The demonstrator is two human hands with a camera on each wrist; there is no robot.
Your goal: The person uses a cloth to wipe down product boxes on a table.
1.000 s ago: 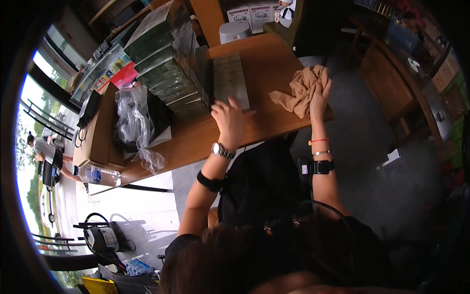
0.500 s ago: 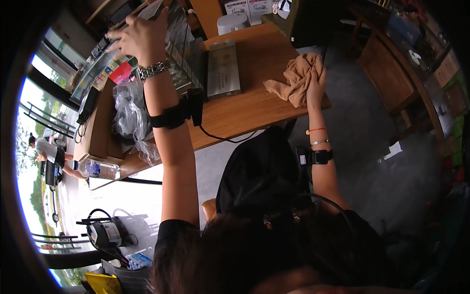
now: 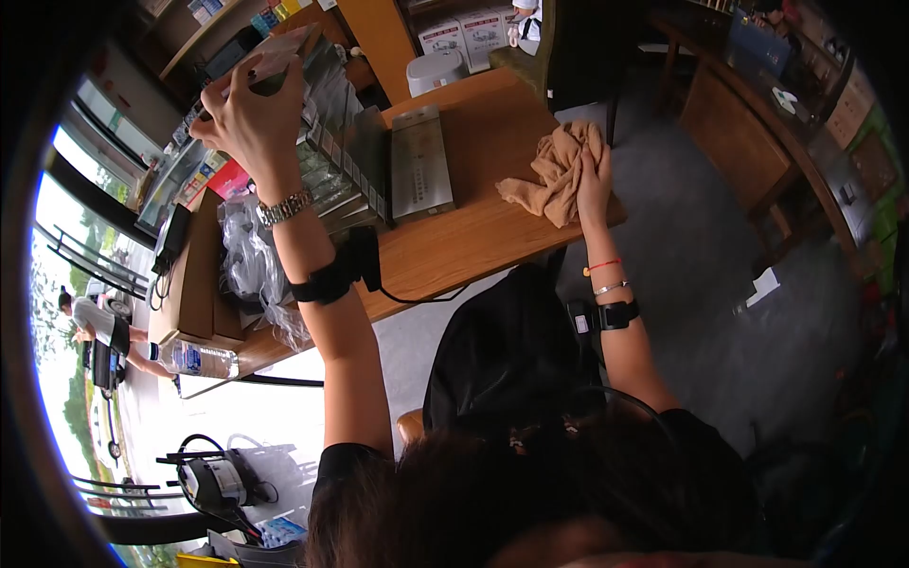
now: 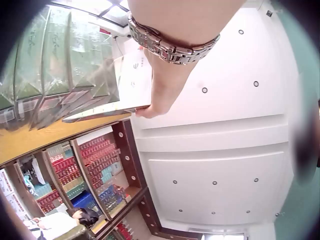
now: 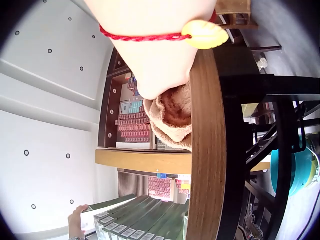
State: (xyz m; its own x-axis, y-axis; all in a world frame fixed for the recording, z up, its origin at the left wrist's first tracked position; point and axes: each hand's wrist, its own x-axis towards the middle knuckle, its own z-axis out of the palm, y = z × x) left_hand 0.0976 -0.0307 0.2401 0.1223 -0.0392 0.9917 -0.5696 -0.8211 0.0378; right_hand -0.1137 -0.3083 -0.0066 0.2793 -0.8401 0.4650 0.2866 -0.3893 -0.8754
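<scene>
Left hand [image 3: 248, 109]: fingers clamped on top box [image 3: 279, 52] at top of stack [image 3: 331, 161]. Right hand [image 3: 594, 175] on cloth [image 3: 554, 170] beside stack, finger pose unclear. Risk: one-handed edge grip slips and the box drops, toppling the stack.

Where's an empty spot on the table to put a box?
Bare wood lies between the silver box and the tan cloth, and along the near edge of the table. The left end is crowded: stacked boxes, plastic bag, cardboard carton.
</scene>
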